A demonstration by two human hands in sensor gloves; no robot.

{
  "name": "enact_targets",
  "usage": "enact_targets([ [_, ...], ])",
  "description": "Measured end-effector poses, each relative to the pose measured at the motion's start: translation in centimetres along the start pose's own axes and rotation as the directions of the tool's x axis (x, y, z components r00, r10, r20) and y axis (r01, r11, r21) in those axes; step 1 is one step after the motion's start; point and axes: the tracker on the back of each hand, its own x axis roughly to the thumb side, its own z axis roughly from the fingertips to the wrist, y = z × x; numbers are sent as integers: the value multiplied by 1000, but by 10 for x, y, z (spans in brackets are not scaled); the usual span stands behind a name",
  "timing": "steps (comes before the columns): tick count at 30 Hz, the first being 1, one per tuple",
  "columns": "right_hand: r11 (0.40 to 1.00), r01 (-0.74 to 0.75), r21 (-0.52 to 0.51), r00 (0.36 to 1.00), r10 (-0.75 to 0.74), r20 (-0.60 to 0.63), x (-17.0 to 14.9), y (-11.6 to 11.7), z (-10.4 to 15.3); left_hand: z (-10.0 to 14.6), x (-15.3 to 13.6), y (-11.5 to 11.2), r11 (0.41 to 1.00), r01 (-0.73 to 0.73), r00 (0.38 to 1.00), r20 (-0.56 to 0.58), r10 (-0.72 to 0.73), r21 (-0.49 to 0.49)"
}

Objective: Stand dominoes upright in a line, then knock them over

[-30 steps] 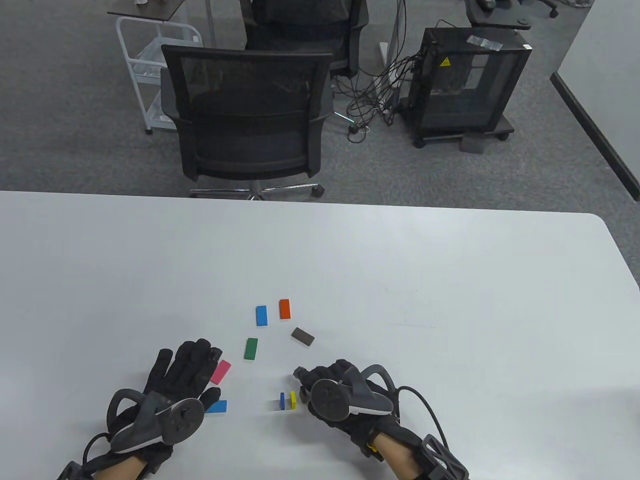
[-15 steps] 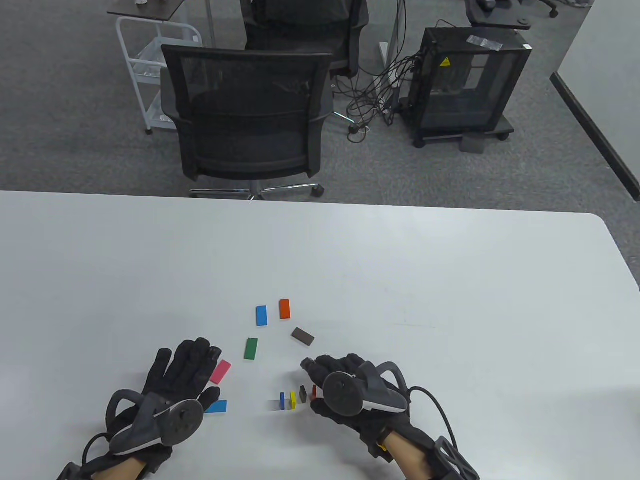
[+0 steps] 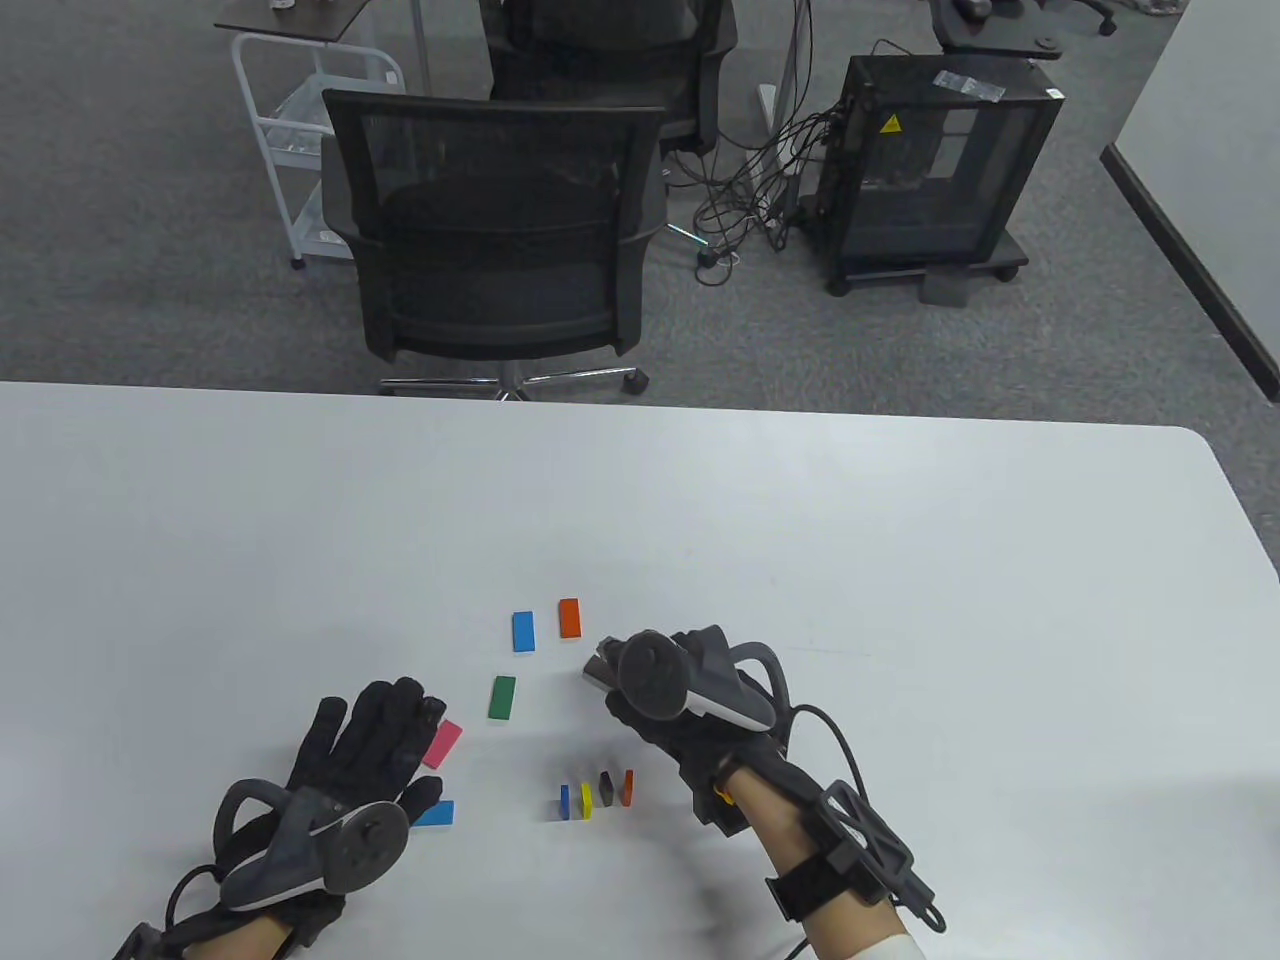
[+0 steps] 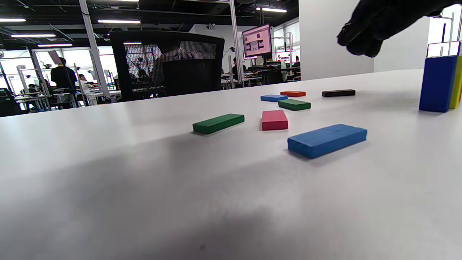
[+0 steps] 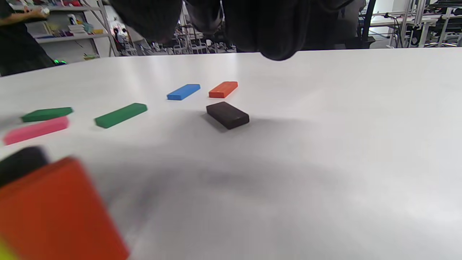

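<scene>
Four dominoes stand upright in a short row near the front: blue (image 3: 565,801), yellow (image 3: 586,797), black (image 3: 606,787) and orange (image 3: 628,786). Several others lie flat: blue (image 3: 523,631), orange (image 3: 569,617), green (image 3: 503,697), pink (image 3: 443,742), another blue (image 3: 435,813) and a dark brown one (image 3: 593,675). My right hand (image 3: 625,660) hovers over the dark brown domino (image 5: 228,114), its fingers (image 5: 278,29) loosely curled above it and holding nothing. My left hand (image 3: 375,730) lies flat on the table beside the pink domino. A second green domino (image 4: 218,123) shows only in the wrist views.
The white table (image 3: 900,600) stretches far to the right and back. A black mesh office chair (image 3: 490,230) stands beyond its far edge, with a black cabinet (image 3: 940,170) and cables on the floor behind.
My right hand left the standing row and moved away from me to above the dark brown domino. The black and orange standing dominoes are now uncovered. The left hand stayed still.
</scene>
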Motion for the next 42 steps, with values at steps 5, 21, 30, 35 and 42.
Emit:
enact_targets([
  [5,993,-94,75,995,94,-8,10,5,-34,1,-2,1,1000,-12,1000,-3,12,0],
  [21,904,-368,217,930,353,103,30,43,-73,2,-7,4,1000,-14,1000,-20,14,8],
  [30,931,-325,168,942,302,148,21,44,-71,1,-7,4,1000,-12,1000,-22,12,10],
  [35,958,-267,105,955,249,160,13,31,-56,2,-7,4,1000,-13,1000,-22,13,12],
  [42,992,-123,-43,970,129,208,4,-3,-12,2,-7,4,1000,-7,1000,-22,7,11],
])
